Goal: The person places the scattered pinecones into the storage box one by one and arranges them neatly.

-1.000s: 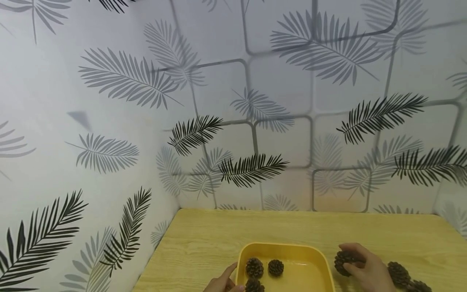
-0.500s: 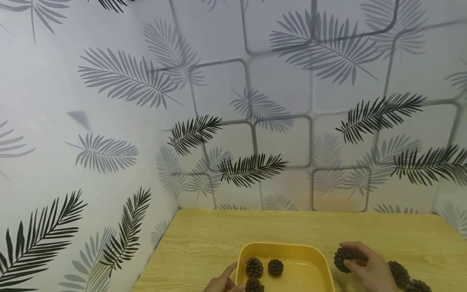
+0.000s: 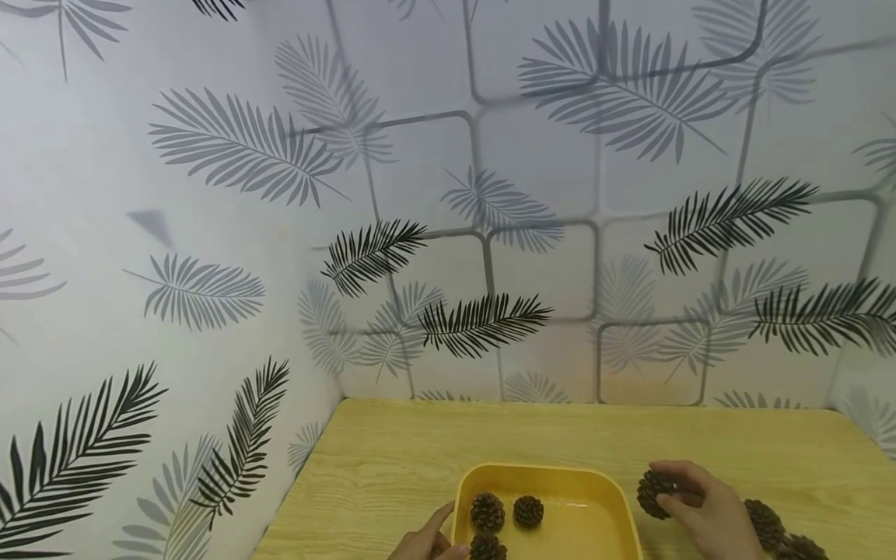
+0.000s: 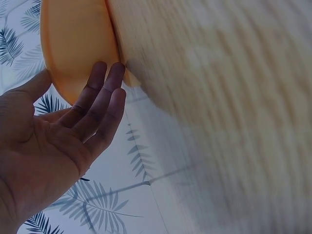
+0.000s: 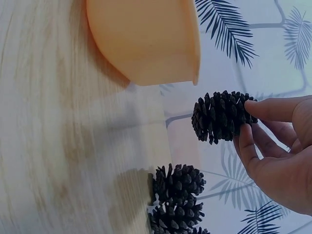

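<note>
In my right hand (image 3: pixel 710 509) is a brown pinecone (image 3: pixel 654 494), held between thumb and fingertips just right of the yellow tray (image 3: pixel 570 537). The right wrist view shows this pinecone (image 5: pixel 219 116) lifted off the table, lying sideways in the fingers. Three pinecones are visible inside the tray: one (image 3: pixel 488 512) by the left wall, another (image 3: pixel 528 512) beside it, and a third (image 3: pixel 486 547) cut by the frame edge. My left hand (image 3: pixel 425 540) rests against the tray's left side. In the left wrist view its fingers (image 4: pixel 97 105) are loosely extended against the outer wall, thumb at the rim.
More pinecones (image 3: pixel 764 525) lie on the wooden table (image 3: pixel 392 451) to the right, partly behind my right hand. Several are stacked closely in the right wrist view. A leaf-patterned wall (image 3: pixel 546 272) stands behind the table's back edge.
My right hand and the pinecone it grips have shifted very slightly left toward the tray. The left hand, tray and other pinecones have stayed in place.
</note>
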`<state>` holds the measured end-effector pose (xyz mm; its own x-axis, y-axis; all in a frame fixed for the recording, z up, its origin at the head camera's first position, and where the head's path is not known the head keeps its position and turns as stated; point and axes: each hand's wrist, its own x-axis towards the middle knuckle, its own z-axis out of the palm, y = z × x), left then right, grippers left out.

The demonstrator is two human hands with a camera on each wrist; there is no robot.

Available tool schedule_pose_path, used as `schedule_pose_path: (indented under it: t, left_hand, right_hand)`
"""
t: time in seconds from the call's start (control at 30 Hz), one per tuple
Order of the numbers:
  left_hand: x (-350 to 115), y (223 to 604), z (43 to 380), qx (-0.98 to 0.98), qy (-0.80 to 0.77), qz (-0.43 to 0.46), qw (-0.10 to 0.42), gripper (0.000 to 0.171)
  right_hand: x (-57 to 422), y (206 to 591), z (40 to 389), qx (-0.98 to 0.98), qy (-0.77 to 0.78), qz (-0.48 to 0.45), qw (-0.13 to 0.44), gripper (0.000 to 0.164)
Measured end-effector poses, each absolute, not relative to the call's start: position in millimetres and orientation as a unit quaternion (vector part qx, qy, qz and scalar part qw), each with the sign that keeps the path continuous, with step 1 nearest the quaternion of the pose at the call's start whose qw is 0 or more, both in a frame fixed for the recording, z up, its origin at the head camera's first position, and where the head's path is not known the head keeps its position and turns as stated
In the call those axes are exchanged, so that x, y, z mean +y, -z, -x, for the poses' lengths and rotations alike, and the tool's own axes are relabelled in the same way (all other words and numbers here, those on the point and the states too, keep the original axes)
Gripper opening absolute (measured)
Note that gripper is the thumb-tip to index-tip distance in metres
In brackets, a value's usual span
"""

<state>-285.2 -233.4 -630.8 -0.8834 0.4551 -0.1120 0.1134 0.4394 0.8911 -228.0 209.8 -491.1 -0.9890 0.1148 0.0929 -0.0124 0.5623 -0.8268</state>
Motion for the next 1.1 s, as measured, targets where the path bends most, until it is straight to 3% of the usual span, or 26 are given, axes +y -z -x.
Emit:
schedule_pose_path:
  t: [1.1]
  left_hand:
    - [-233.3,619.2,281.2,0.83,-0.498,-0.168,0.188,0.085]
  right_hand:
    - [185.5,468.5,213.8,-0.85,-0.523,-0.01,0.059,0.045]
